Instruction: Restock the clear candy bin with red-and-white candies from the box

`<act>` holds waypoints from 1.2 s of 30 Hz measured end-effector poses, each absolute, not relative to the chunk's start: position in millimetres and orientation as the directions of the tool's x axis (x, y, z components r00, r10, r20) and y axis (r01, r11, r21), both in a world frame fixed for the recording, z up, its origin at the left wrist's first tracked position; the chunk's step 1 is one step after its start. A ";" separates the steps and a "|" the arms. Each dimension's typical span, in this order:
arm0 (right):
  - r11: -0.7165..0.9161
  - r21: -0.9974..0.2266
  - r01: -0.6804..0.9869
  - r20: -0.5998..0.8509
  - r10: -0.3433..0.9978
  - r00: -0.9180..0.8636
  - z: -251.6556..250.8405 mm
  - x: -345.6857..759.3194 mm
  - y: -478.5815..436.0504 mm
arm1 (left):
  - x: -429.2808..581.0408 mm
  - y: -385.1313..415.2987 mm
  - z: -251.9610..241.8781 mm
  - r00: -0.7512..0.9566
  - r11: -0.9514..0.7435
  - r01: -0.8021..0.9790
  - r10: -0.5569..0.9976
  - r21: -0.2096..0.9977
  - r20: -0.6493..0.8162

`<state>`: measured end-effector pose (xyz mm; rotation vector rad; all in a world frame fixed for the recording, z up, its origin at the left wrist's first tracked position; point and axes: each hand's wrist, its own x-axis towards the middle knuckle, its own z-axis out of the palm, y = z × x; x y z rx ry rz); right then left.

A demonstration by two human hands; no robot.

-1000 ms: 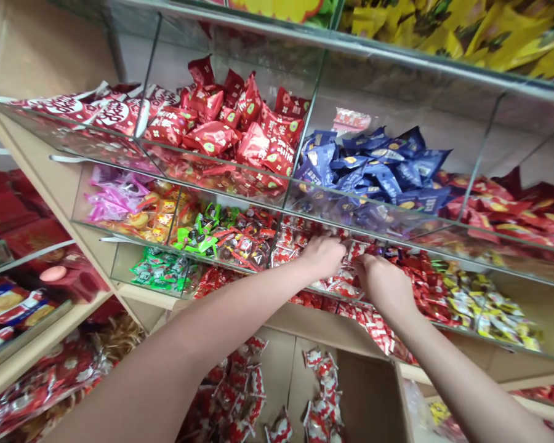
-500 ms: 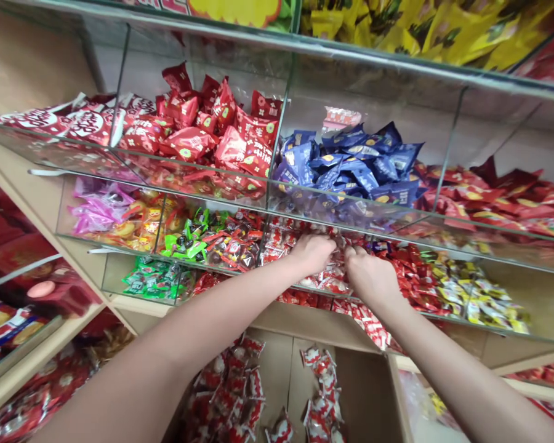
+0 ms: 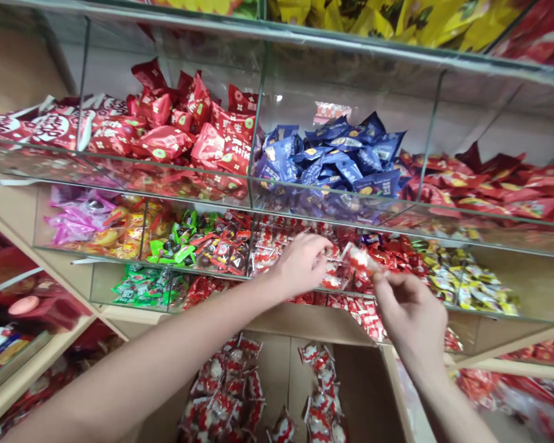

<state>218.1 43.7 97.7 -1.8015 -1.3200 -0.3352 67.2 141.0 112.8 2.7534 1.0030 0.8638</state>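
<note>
My right hand (image 3: 410, 314) hangs in front of the glass bins and pinches one small red-and-white wrapped candy (image 3: 357, 257) between thumb and fingers. My left hand (image 3: 300, 263) reaches into the middle glass bin (image 3: 305, 289) filled with the same red-and-white candies; its fingers curl down onto the pile, and whether they grip any is hidden. Both forearms stretch up from the bottom of the view. Below them stands an open cardboard box (image 3: 373, 394) with several red-and-white candy packs inside.
Tiered glass bins hold red packets (image 3: 189, 132), blue packets (image 3: 337, 157), pink and orange sweets (image 3: 96, 221), green candies (image 3: 143, 286) and yellow-red candies (image 3: 461, 277). Yellow bags (image 3: 397, 15) fill the top shelf. Wooden shelves (image 3: 23, 369) with red goods stand at left.
My right hand has drawn back out of the bin, down and to the right, with one candy pinched in it. My left hand stays in the bin. The view has shifted right.
</note>
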 end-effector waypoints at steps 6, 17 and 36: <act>0.118 -0.989 -0.091 0.071 0.911 0.406 59.0 193.2 11.8 | 59.0 78.2 93.1 0.574 -0.267 0.023 0.793 0.963 0.206; 0.466 -0.515 0.719 0.636 0.770 -0.043 49.0 195.1 -4.7 | 43.2 73.5 84.7 0.560 0.254 -0.123 0.816 0.959 -0.144; -0.126 0.344 0.931 0.480 0.875 -0.059 106.5 199.1 103.2 | 91.6 163.3 104.7 0.661 -0.686 0.707 0.553 -0.173 0.507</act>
